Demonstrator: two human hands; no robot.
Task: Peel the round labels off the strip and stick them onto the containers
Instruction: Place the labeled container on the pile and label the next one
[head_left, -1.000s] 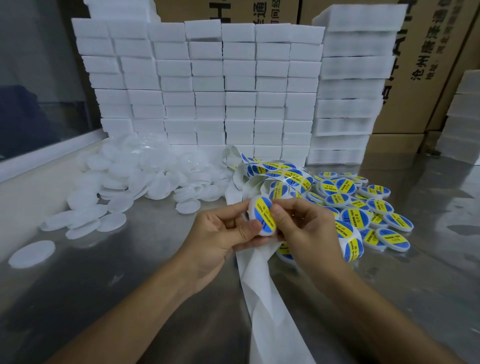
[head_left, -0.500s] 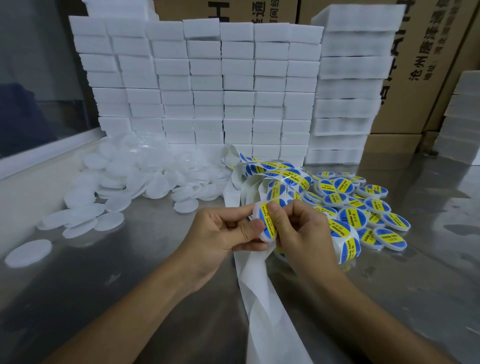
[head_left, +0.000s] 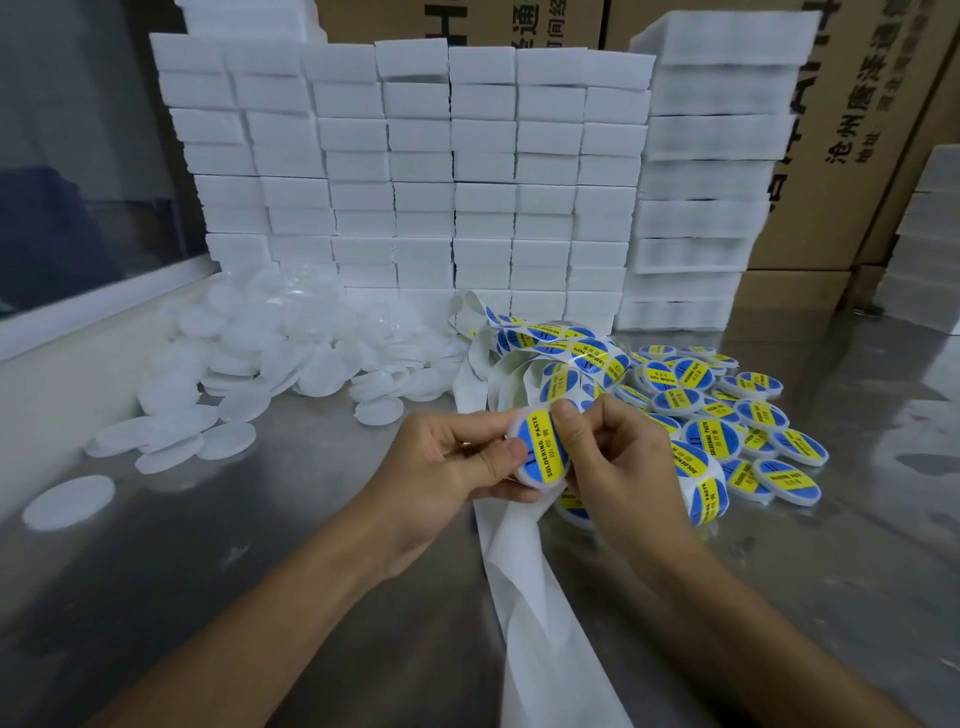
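My left hand (head_left: 447, 467) is up in front of me gripping a round white container (head_left: 537, 451) by its rim, thumb pressed on the blue side of the label (head_left: 540, 444), fingers curled behind. Right hand (head_left: 618, 467) comes in from the other side, thumb and forefinger pinching the container's top edge, right at the yellow "SOLDERING PASTE" band. So both hands are clamped on the same one container, held clear above the steel table (head_left: 260, 571).

Room-wise: bare table below and left of my left hand. The empty backing strip (head_left: 545, 623) runs under my hands toward me. Just past my right fingers is the tangled label strip (head_left: 550, 348), still carrying labels.

Right of my right hand is the labeled containers pile (head_left: 727, 415), too overlapped for an exact count, roughly twenty. Ahead-left of my left hand sits a heap of blank white containers (head_left: 291, 353), way too many to count, plus one lone disc (head_left: 67, 501) far left. Behind everything there's a wall of white foam blocks (head_left: 467, 182), and cardboard boxes (head_left: 857, 130) behind that.
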